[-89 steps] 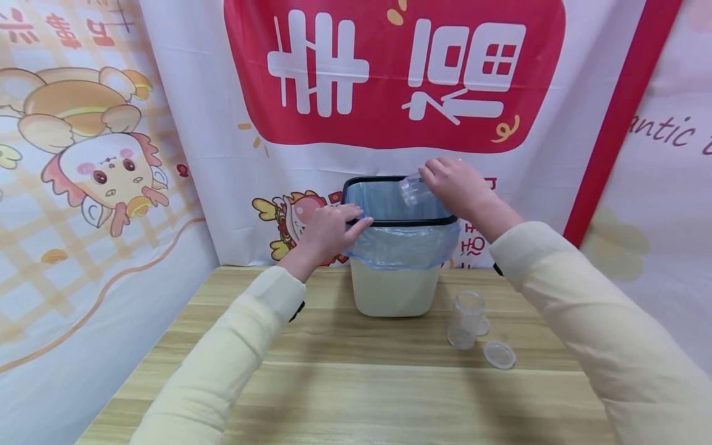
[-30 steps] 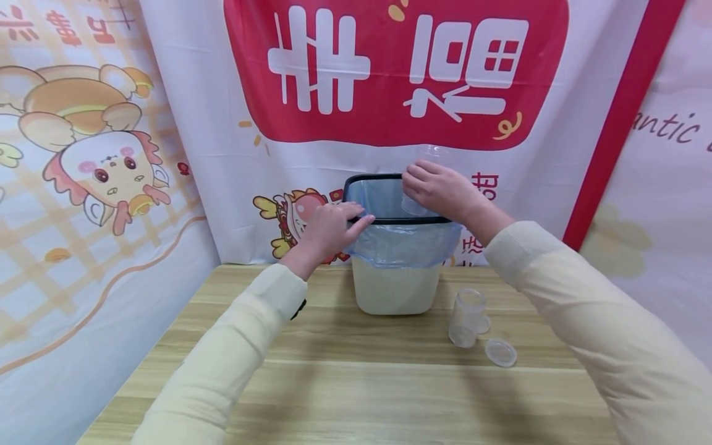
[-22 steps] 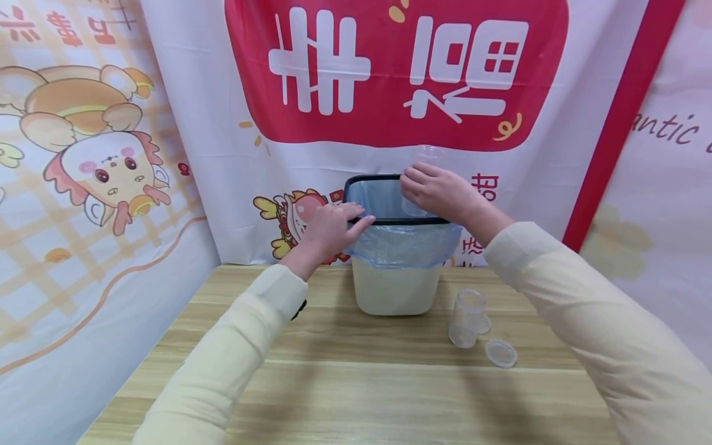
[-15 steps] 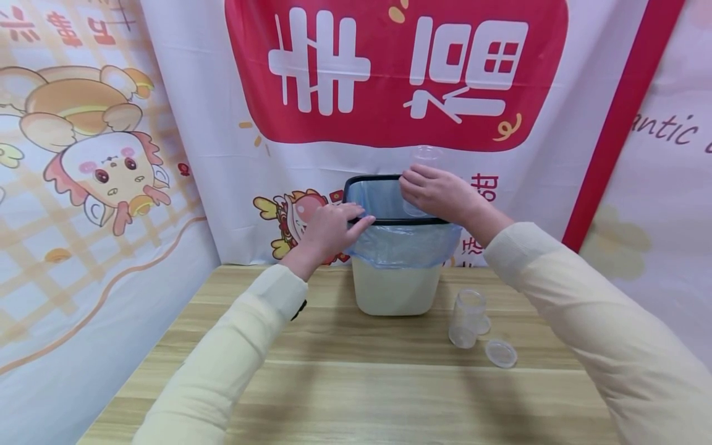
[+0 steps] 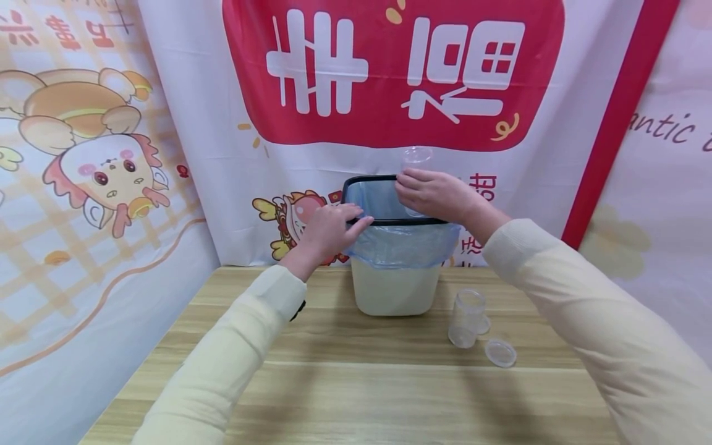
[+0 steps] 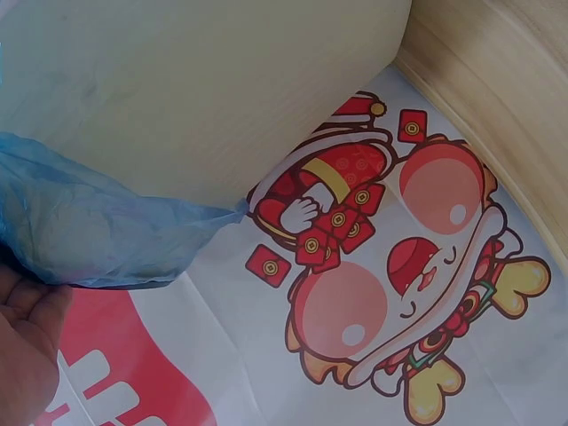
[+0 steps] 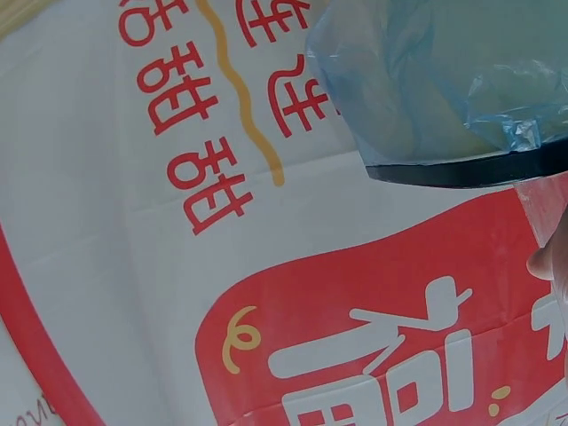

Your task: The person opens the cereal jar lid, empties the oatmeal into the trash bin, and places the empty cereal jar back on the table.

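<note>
My right hand (image 5: 436, 194) grips a clear plastic jar (image 5: 417, 158) at the mouth of a cream trash bin (image 5: 395, 290). The jar stands roughly upright, its rim above the fingers and its base over the bin's opening; my fingers hide its middle. At the bin's left front corner, my left hand (image 5: 328, 232) holds the black rim (image 5: 411, 221). In the left wrist view, only some fingers (image 6: 35, 311) of that hand show beside the blue bag (image 6: 98, 231). The right wrist view shows a fingertip (image 7: 541, 262) against the jar.
A second clear jar (image 5: 466, 318) stands on the wooden table (image 5: 389, 395) right of the bin. One clear lid (image 5: 500, 353) lies in front of it, another lid (image 5: 483, 325) beside it. A printed cloth (image 5: 194, 123) hangs close behind the bin.
Three seconds ago the jar was tilted over the bin; it is now near upright, with my right hand slightly lower and further left. My left hand stays at the rim.
</note>
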`<action>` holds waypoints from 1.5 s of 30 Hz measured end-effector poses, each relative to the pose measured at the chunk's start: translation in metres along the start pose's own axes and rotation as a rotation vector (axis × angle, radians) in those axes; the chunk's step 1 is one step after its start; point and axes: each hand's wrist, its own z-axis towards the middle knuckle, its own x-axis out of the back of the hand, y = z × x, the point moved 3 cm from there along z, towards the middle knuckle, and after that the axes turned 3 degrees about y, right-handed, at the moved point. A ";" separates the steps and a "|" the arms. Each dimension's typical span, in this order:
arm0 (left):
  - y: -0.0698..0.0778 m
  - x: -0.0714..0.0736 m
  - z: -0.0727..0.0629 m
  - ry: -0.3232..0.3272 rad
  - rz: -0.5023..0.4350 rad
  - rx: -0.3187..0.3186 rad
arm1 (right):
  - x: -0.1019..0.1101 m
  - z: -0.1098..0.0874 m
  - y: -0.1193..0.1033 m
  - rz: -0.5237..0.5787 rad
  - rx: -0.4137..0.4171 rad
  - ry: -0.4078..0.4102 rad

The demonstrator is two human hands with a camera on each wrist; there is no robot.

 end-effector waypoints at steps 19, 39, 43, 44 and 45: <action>0.000 0.001 0.003 -0.007 0.012 -0.019 | -0.005 0.000 0.011 0.072 0.006 0.001; -0.002 0.000 0.000 -0.004 -0.009 -0.003 | -0.003 -0.001 0.018 -0.006 -0.071 0.021; -0.002 0.000 0.000 0.003 -0.004 -0.006 | -0.004 0.001 0.016 -0.016 -0.040 0.011; -0.002 0.000 0.000 0.001 -0.005 -0.005 | -0.005 0.001 0.013 -0.010 -0.016 0.008; -0.002 0.000 0.000 -0.002 -0.001 -0.004 | -0.005 0.002 0.011 0.000 0.001 0.008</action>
